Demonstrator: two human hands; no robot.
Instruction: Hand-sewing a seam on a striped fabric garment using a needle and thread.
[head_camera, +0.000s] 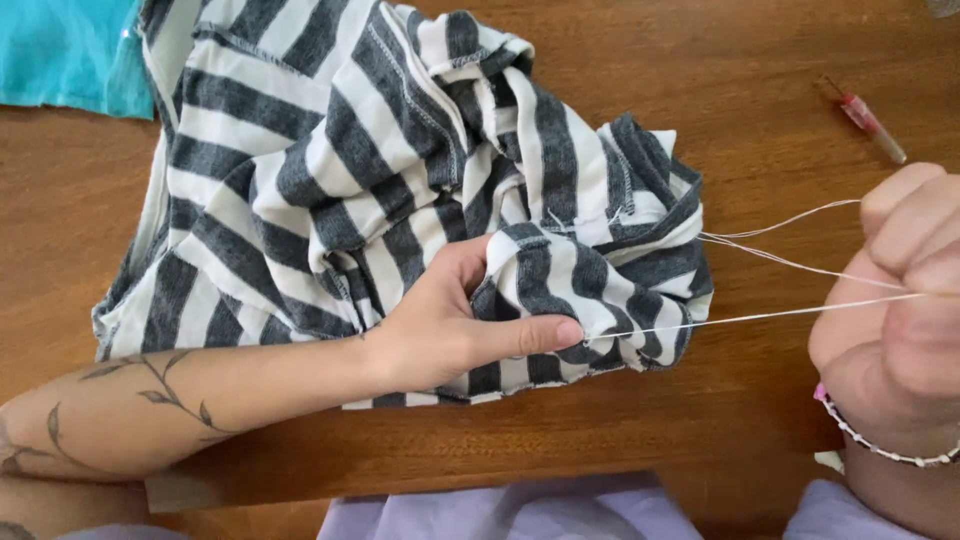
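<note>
A grey and white striped garment (330, 170) lies bunched on the brown wooden table (760, 90). My left hand (450, 320) grips a fold of it near its right edge, thumb pressed on the fabric. My right hand (900, 290) is a closed fist at the right, pulling white thread (780, 315) taut from the fabric. Several strands of thread run from the garment to that fist. Whether a needle is in the fist is hidden.
A turquoise cloth (65, 50) lies at the far left corner. A small red and clear pen-like tool (872, 125) rests at the far right. Lilac fabric (500, 510) covers my lap at the near table edge.
</note>
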